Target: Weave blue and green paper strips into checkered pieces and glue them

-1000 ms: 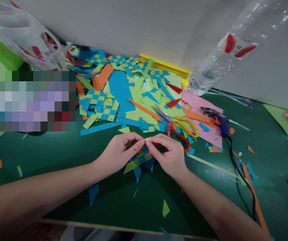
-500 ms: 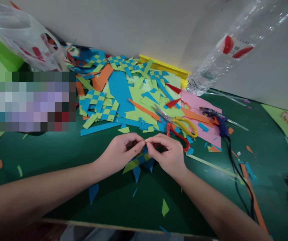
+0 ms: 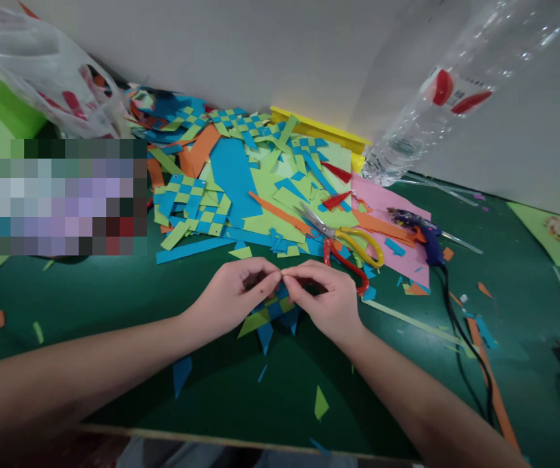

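Note:
My left hand (image 3: 241,292) and my right hand (image 3: 326,299) meet at their fingertips over the green table, each in a pinch. What lies between the fingertips is too small to make out. Just under them is a woven blue and green paper piece (image 3: 271,312) with pointed blue ends, partly hidden by the fingers. Beyond my right hand lie scissors (image 3: 360,244) with red and yellow handles, blades apart. Similar woven pieces (image 3: 187,195) rest on the paper pile behind my left hand.
A glue gun (image 3: 433,244) with a black cord lies on pink paper (image 3: 382,195) at the right. A clear bottle (image 3: 421,123) leans at the back right, a plastic bag (image 3: 50,71) stands back left. Paper scraps dot the green table (image 3: 128,390).

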A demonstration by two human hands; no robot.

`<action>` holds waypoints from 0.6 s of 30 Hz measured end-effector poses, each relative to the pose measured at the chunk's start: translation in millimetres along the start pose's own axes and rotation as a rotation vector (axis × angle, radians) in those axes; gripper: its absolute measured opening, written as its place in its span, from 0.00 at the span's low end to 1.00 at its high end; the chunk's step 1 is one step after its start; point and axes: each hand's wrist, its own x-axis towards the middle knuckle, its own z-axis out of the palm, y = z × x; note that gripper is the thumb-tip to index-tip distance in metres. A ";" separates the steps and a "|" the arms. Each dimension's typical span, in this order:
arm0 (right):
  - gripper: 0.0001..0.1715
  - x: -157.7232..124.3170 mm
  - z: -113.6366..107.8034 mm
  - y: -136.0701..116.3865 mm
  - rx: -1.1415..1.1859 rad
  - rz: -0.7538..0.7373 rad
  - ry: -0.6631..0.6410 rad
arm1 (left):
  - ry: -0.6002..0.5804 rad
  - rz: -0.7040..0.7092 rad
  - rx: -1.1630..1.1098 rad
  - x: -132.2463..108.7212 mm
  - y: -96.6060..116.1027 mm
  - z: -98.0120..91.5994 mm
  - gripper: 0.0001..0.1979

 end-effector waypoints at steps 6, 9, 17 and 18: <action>0.05 -0.7 0.3 -0.3 -0.012 0.030 -0.005 | -0.018 0.002 0.020 -0.6 -3.1 -0.4 0.13; 0.05 -0.8 1.2 -1.4 -0.028 0.026 0.002 | -0.029 0.000 0.018 -0.5 -3.3 0.3 0.13; 0.06 -0.6 1.4 -0.8 -0.053 -0.011 0.021 | -0.034 0.001 -0.007 -0.3 -3.9 1.4 0.12; 0.06 -0.5 1.3 -0.8 -0.051 -0.019 0.019 | -0.031 -0.002 -0.015 -0.3 -3.7 1.3 0.12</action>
